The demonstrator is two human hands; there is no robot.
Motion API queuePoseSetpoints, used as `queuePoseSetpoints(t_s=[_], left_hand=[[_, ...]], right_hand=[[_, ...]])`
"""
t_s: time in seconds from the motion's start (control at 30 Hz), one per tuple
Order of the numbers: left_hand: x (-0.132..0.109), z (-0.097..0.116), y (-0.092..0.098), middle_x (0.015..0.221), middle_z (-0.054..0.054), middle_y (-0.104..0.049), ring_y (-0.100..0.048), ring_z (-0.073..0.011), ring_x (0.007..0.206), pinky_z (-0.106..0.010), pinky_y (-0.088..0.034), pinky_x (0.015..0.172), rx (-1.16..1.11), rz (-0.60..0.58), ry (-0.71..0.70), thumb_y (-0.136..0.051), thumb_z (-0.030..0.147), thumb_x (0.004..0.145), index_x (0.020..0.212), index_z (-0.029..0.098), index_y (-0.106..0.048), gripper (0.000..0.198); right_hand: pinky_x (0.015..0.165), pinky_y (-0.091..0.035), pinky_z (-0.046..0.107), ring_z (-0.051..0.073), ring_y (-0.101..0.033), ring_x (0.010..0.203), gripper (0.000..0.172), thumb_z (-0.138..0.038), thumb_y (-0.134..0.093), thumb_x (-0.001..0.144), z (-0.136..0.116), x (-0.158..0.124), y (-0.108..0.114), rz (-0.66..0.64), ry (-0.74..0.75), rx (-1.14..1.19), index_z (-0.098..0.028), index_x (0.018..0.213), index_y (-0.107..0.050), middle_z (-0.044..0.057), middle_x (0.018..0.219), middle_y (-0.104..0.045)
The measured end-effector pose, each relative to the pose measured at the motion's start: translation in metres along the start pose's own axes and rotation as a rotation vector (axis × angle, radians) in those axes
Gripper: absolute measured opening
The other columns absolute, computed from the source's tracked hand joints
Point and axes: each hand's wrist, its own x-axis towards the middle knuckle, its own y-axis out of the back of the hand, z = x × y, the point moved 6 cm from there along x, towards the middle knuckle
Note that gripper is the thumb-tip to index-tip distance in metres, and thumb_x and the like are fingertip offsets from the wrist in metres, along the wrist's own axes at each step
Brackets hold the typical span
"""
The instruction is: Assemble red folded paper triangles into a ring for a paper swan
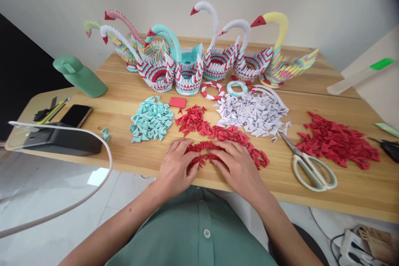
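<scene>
Near the table's front edge, a ring of folded red paper pieces point(204, 146) is held between both hands. My left hand point(178, 166) curls round its left side, thumb toward the inside. On the opposite side, my right hand point(237, 165) grips the ring the same way. Parts of the ring are hidden under the fingers. Just beyond lie loose red paper triangles point(229, 134), some close to my right fingers. Turquoise paper triangles point(151, 119) are heaped at left, white ones point(254, 113) behind at right.
Several paper swans point(188, 75) line the back. A red-white ring point(212, 90) and turquoise-white ring point(237, 88) lie before them. Scissors point(311, 168) and another red heap point(338, 141) are at right. A green bottle point(80, 77), phone point(76, 115) and white cable point(106, 145) are at left.
</scene>
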Motion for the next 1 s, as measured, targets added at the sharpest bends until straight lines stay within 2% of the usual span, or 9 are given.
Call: queuePoseSetpoints(t_s=[0.3, 0.4, 0.57, 0.83, 1.0], left_hand=[[0.0015, 0.002, -0.0019, 0.123, -0.016, -0.058, -0.05, -0.0346, 0.12, -0.053, -0.046, 0.104, 0.038, 0.092, -0.033, -0.066, 0.029, 0.088, 0.099, 0.014, -0.071, 0.019], [0.0027, 0.002, -0.0036, 0.124, -0.016, -0.057, -0.05, -0.035, 0.12, -0.054, -0.046, 0.103, 0.029, 0.079, -0.031, -0.066, 0.028, 0.088, 0.101, 0.014, -0.071, 0.019], [0.0045, 0.0021, -0.0051, 0.124, -0.015, -0.057, -0.049, -0.0337, 0.121, -0.053, -0.044, 0.105, 0.008, 0.054, -0.03, -0.064, 0.022, 0.089, 0.1, 0.015, -0.071, 0.015], [0.0062, 0.0027, -0.006, 0.123, -0.012, -0.059, -0.051, -0.0301, 0.118, -0.051, -0.044, 0.104, -0.088, -0.015, -0.044, -0.058, 0.017, 0.09, 0.104, 0.018, -0.07, 0.018], [0.0046, 0.0001, -0.0053, 0.129, -0.014, -0.057, -0.05, -0.0314, 0.124, -0.053, -0.042, 0.107, -0.127, -0.06, -0.074, -0.061, 0.022, 0.091, 0.111, 0.018, -0.067, 0.022]], right_hand=[[0.099, -0.047, 0.05, 0.03, -0.055, 0.118, 0.025, -0.026, -0.061, 0.094, -0.0047, 0.0012, 0.0075, 0.02, -0.004, -0.001, -0.021, 0.118, -0.068, 0.01, 0.126, -0.066], [0.101, -0.046, 0.05, 0.03, -0.054, 0.119, 0.024, -0.026, -0.063, 0.094, -0.0044, 0.0013, 0.0096, 0.028, 0.001, 0.0, -0.02, 0.116, -0.069, 0.01, 0.127, -0.065], [0.105, -0.044, 0.053, 0.031, -0.052, 0.122, 0.025, -0.028, -0.067, 0.091, -0.0033, 0.0056, 0.0038, -0.033, 0.005, 0.021, -0.02, 0.114, -0.07, 0.01, 0.131, -0.064], [0.111, -0.04, 0.055, 0.03, -0.052, 0.126, 0.017, -0.026, -0.063, 0.093, -0.005, 0.0069, 0.0026, -0.064, 0.063, 0.058, -0.019, 0.107, -0.07, 0.011, 0.131, -0.063], [0.113, -0.038, 0.058, 0.03, -0.052, 0.129, 0.022, -0.03, -0.066, 0.092, -0.0037, 0.0051, 0.0054, -0.071, 0.087, 0.083, -0.021, 0.111, -0.068, 0.011, 0.134, -0.062]])
